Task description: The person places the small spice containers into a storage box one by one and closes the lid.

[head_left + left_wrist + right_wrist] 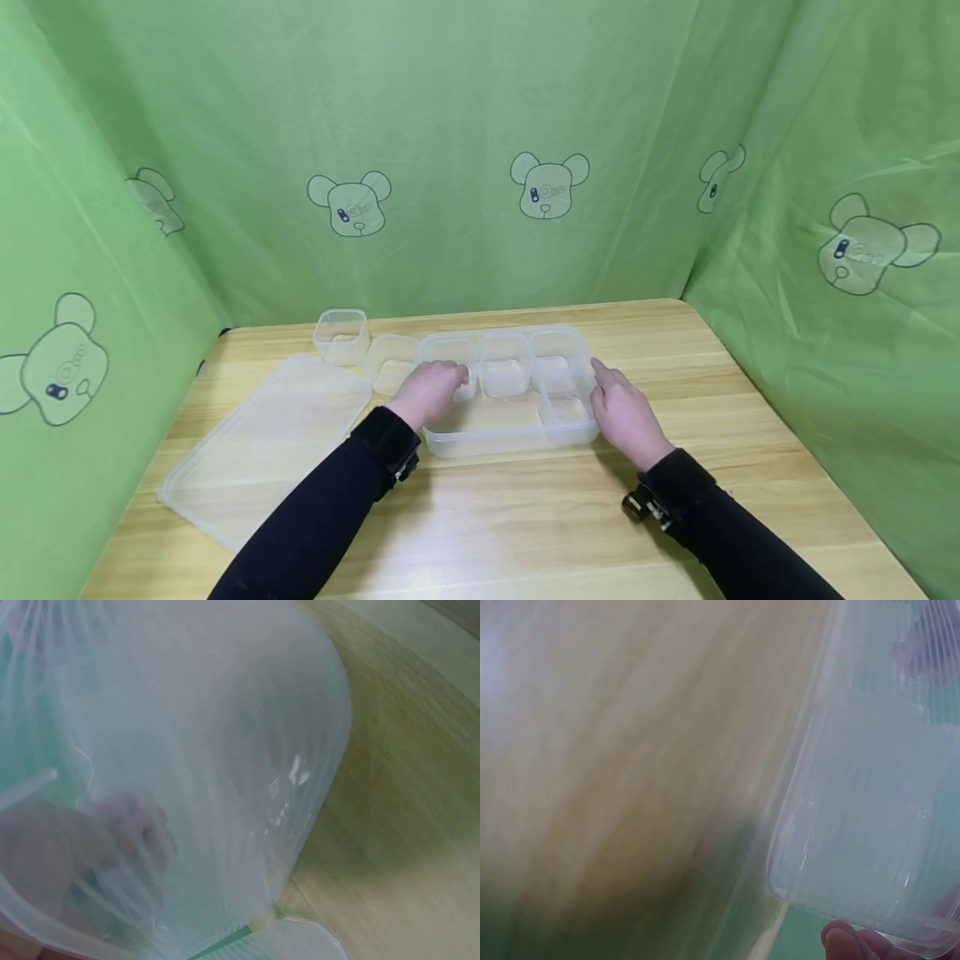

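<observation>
A clear plastic box (487, 442) stands on the wooden table with several small clear containers inside. My left hand (431, 390) reaches over its left part, fingers curled down at the rim of the back-left small container (467, 387). Through the plastic, the left wrist view shows the curled fingers (131, 821) blurred. My right hand (626, 417) lies against the box's right end, index finger stretched along the wall. Its fingertips (841, 941) touch the end of the box in the right wrist view. Beside that hand sits the front-right small container (567, 408).
Two more small containers, one at the back (341, 337) and one touching the box's left side (392, 367), stand on the table (510, 517). A flat clear lid (262, 442) lies at the left. Green curtains (450, 100) enclose the table's back and sides.
</observation>
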Demonstrator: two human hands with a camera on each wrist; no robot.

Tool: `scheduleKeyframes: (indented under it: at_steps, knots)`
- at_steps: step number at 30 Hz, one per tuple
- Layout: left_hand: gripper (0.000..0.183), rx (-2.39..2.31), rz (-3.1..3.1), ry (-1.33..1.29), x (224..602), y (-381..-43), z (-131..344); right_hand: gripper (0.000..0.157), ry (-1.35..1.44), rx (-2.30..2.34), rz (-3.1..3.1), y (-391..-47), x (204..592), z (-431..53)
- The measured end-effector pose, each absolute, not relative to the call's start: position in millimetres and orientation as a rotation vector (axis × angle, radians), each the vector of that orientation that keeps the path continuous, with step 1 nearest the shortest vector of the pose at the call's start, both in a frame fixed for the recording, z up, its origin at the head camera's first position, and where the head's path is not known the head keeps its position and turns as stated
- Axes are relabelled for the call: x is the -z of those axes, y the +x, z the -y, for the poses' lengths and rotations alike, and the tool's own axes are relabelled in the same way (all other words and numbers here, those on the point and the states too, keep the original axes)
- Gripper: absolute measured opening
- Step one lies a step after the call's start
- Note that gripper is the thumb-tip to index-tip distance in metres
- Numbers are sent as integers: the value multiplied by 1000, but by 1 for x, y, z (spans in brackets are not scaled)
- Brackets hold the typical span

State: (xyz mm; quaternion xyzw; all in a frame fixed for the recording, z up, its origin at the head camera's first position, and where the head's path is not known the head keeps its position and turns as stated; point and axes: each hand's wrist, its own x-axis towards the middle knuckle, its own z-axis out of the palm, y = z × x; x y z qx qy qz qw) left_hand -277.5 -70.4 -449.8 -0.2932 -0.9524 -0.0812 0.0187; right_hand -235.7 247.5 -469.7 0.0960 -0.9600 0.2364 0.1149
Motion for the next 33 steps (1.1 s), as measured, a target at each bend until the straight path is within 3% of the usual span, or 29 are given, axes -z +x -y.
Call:
scheduleKeyframes:
  at_steps: [14, 33]
  knots:
    - [27, 282, 2889, -896, 442, -274, 73, 49, 273, -706, 2818, -236, 470, -249]
    - [25, 433, 2739, -783, 426, -261, 108, 48, 280, -718, 2812, -236, 471, -250]
